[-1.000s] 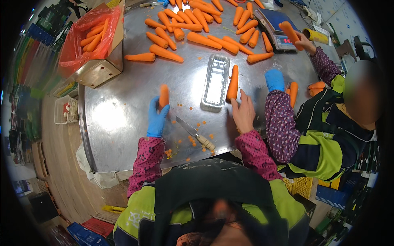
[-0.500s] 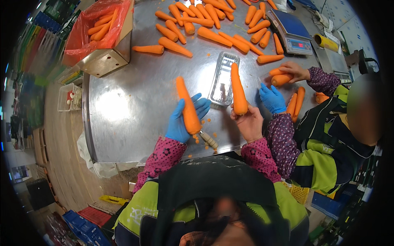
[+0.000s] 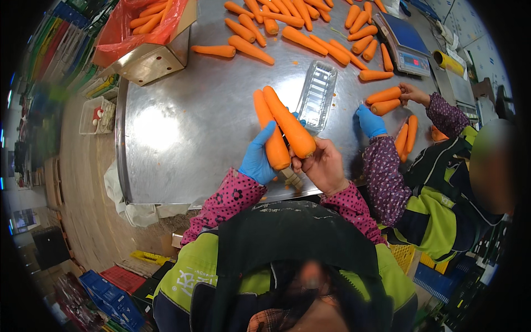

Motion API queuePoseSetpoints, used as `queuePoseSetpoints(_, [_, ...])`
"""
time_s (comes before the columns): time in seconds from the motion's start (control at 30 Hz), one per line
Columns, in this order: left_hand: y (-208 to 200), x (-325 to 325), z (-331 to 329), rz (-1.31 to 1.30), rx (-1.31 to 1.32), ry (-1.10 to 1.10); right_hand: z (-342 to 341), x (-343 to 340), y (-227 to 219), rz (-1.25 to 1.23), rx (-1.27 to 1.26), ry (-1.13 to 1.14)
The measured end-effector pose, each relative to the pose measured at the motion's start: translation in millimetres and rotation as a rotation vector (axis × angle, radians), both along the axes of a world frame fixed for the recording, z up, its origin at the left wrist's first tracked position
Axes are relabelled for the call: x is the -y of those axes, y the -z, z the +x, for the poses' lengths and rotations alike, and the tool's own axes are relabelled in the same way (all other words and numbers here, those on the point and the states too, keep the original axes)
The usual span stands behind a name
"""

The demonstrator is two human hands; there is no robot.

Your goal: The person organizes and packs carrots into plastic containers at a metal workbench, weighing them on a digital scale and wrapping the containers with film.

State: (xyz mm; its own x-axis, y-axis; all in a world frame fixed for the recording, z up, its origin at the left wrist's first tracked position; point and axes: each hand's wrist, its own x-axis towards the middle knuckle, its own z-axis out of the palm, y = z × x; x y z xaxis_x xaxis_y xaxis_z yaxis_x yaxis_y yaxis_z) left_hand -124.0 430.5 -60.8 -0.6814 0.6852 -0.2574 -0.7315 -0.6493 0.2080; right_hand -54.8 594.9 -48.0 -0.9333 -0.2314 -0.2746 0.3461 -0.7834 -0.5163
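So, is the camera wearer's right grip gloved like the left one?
No: the right grip is bare as it holds a carrot by its thick end, while the left grip wears a blue glove.

Left hand [image 3: 256, 159]: fingers mostly hidden behind left carrot [image 3: 273, 145] and right carrot [image 3: 287, 120].
Knife [image 3: 291, 178]: left of the right hand [image 3: 325, 169], handle partly covered, blade hidden.
Tray [image 3: 319, 93]: beyond the right hand, near corner covered.
Pile [image 3: 282, 19]: beyond both hands, cut off by the upper edge.
Box [image 3: 152, 67]: beyond the left hand, top cut off.
Scale [image 3: 402, 34]: beyond the right hand, readout too small.
Co-worker's head [image 3: 492, 166]: right of the right hand, blurred.
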Motion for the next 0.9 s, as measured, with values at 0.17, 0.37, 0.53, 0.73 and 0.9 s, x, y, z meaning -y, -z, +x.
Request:
queuePoseSetpoints(0.17, [-2,9,2,-0.007,0.031,-0.059,-8,9,-6,0.064,0.047,-0.029])
queuePoseSetpoints(0.37, [4,12,-4,-0.021,0.081,-0.129,-15,17,-13,0.375,-0.027,-0.012])
queuePoseSetpoints(0.53, [29,22,-5,-0.211,0.003,-0.166,-17,6,3,1.097,-0.389,0.008])
queuePoseSetpoints(0.73, [65,64,-16,-0.495,-0.032,-0.353,-31,-16,41,1.931,-0.56,0.094])
queuePoseSetpoints(0.9, [97,123,-25,-1.099,-0.259,-0.508,-43,-45,109,2.162,-0.505,0.106])
